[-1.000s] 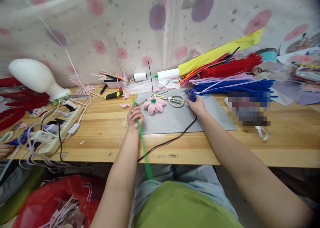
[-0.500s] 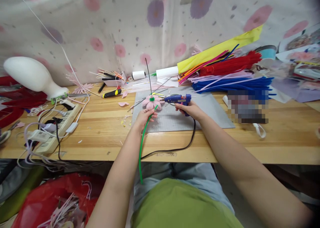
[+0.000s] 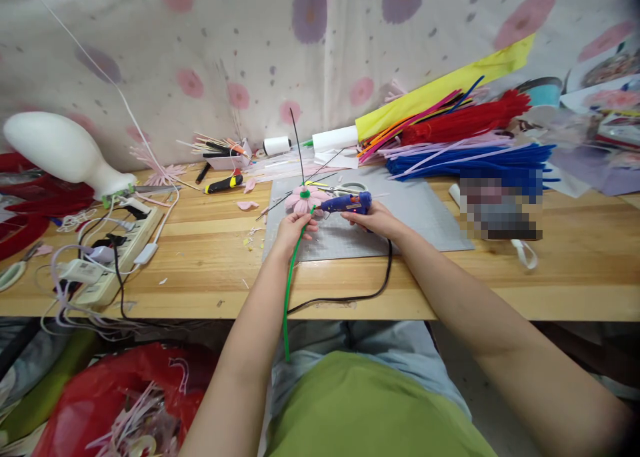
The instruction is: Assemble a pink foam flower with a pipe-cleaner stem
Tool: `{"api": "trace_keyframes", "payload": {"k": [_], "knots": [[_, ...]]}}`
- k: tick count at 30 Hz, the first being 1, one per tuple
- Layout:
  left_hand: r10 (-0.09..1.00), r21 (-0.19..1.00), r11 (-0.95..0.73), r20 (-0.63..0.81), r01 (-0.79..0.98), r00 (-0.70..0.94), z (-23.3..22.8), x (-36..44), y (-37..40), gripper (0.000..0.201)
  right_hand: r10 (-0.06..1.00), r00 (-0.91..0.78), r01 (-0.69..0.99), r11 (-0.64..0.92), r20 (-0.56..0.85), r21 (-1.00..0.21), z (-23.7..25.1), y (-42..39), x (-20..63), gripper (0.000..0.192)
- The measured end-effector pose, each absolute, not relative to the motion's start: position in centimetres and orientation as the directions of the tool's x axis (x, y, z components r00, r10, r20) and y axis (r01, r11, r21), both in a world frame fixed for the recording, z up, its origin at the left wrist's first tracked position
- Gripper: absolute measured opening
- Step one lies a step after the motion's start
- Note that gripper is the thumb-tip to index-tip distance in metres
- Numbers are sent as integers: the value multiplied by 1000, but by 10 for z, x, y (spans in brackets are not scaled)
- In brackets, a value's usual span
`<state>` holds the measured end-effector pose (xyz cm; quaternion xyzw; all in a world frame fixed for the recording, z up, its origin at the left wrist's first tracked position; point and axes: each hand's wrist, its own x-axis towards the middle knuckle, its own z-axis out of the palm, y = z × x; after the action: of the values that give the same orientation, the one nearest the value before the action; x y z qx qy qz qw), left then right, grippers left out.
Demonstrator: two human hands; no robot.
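Observation:
My left hand [image 3: 293, 233] is closed on a green pipe cleaner [image 3: 287, 290], whose long end hangs down past the table edge. Just beyond those fingers is a pink flower [image 3: 296, 202] with a green centre and a dark wire rising from it; whether the fingers also grip the flower I cannot tell. A blue hot glue gun [image 3: 353, 204] lies in the grasp of my right hand [image 3: 373, 220]. Its nozzle points left and meets or nearly meets the pipe cleaner's upper tip, in front of the flower's petals.
Under both hands lies a grey cutting mat [image 3: 425, 220], with scissors [image 3: 351, 188] on it. The gun's black cord [image 3: 345, 300] loops near the table edge. Bundled blue pipe cleaners [image 3: 470, 161] lie back right; a power strip [image 3: 120, 260] is at left, beside a white foam head [image 3: 60, 147].
The glue gun has shifted left and slightly down, bringing its nozzle from the petals' edge to the green pipe cleaner's tip. My left hand stays nearly in place.

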<state>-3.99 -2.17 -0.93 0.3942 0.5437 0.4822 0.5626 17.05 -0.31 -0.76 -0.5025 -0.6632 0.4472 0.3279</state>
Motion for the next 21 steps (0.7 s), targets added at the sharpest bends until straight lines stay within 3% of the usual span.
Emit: {"api": "trace_keyframes", "payload": {"k": [21], "knots": [[973,972,218,-223,-83,-53,-10,-41,-23,10,977,-213,400,72,-16,-914,-4,-4,170,41]]}}
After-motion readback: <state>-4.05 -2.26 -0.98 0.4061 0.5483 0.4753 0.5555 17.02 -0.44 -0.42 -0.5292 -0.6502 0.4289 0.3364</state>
